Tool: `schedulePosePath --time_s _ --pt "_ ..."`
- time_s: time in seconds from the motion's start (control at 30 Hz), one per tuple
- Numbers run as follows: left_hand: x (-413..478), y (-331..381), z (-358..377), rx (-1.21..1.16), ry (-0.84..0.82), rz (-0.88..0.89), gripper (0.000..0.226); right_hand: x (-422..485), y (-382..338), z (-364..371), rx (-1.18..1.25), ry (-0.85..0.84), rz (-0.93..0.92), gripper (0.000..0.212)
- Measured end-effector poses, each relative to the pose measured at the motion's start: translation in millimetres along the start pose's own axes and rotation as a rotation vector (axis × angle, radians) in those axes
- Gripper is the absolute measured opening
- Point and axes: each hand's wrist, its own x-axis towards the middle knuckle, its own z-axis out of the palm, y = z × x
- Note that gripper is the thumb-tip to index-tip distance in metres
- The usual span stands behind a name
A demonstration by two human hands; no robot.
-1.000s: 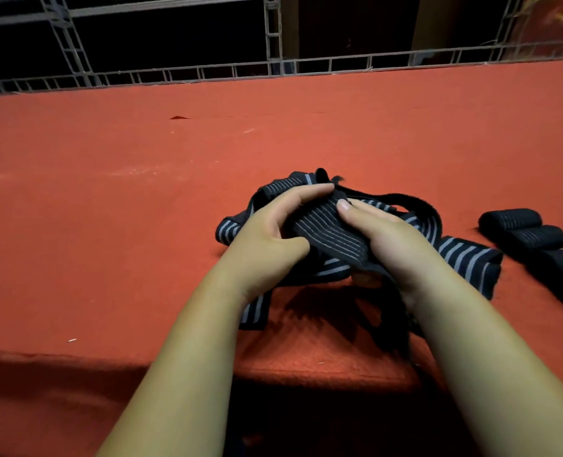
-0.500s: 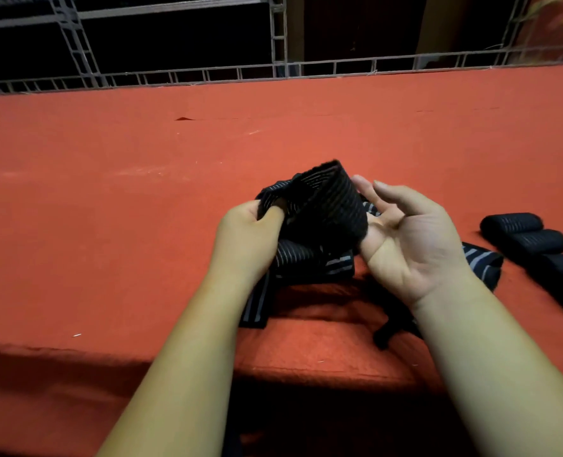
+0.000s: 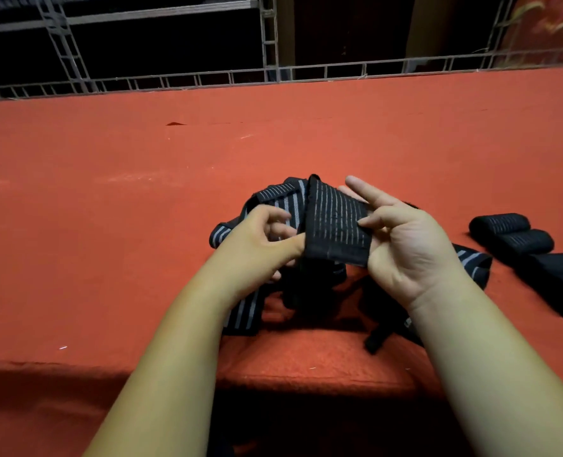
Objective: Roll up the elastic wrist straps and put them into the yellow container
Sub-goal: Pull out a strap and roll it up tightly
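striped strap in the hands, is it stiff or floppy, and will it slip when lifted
Probably floppy: the striped strap folds sharply between the left hand and right hand, and its loose ends sag onto the table. Likely light, since fingertip pinches alone hold it up. Its ribbed weave probably resists slipping.

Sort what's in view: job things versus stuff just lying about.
Job: strap pinched by left hand and right hand; loose straps beneath; rolled straps at right. Yellow container not in view.
Lying about: red table; metal frame behind it.
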Motion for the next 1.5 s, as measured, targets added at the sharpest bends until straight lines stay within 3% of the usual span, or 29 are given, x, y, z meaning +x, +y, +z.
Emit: schedulePosePath --time_s 0.07,0.1,0.17,0.23,0.3,0.37,0.43,0.5,0.67,0.8,0.9,1.0,1.13,1.3,1.5 --pt "1.8 -1.0 -1.8 0.067 0.015 0.117 0.108 3.4 0.7 -5.2 -0.028 0.025 0.051 0.059" --pt "1.5 -0.3 -1.4 0.118 0.026 0.201 0.111 5.0 0.4 -8.2 -0.056 0.029 0.080 0.058" --pt "1.7 2.8 2.5 0.211 0.075 0.396 0.082 7.5 -0.4 -14.1 -0.107 0.042 0.132 0.054" --pt "3.2 6.2 8.7 0.252 0.159 0.508 0.034 10.3 0.0 -16.2 -0.117 0.022 0.182 0.043" --pt "3.2 8.0 15.4 0.122 0.189 0.468 0.008 11.2 4.1 -14.6 -0.187 -0.046 0.186 0.027" --pt "6.0 6.4 20.1 -0.024 0.232 0.338 0.015 6.6 5.6 -10.1 -0.450 0.004 0.114 0.028" --pt "9.3 4.9 23.1 -0.101 0.305 0.217 0.019 -4.8 0.0 -3.2 -0.734 0.119 0.019 0.054" --pt "10.4 5.3 26.0 -0.187 0.317 0.120 0.020 -12.7 -2.7 -0.8 -0.882 0.117 -0.070 0.064" --pt "7.3 10.7 31.0 -0.319 0.227 0.072 0.011 -16.7 9.6 3.5 -0.847 0.009 -0.263 0.022" --pt "9.8 9.9 35.2 -0.010 0.491 0.145 0.017 -9.8 16.0 0.6 -0.861 0.120 -0.326 0.032" --pt "8.3 15.6 36.7 0.179 0.431 0.252 0.010 -7.0 18.9 3.6 -0.784 0.111 -0.336 0.035" --pt "3.5 18.1 38.4 0.021 0.283 0.200 0.020 -8.9 18.8 6.9 -0.828 0.031 -0.336 0.046" --pt "7.5 12.3 28.6 -0.146 0.313 0.192 0.019 -9.4 19.9 9.9 -0.762 -0.010 -0.273 0.047" --pt "3.6 20.2 21.5 -0.418 0.280 0.175 0.022 -8.1 16.2 3.4 -0.789 0.022 -0.315 0.018" --pt "-12.9 38.9 24.4 -0.514 0.237 0.165 0.023 -29.4 9.5 15.3 -0.660 -0.086 -0.403 0.007"
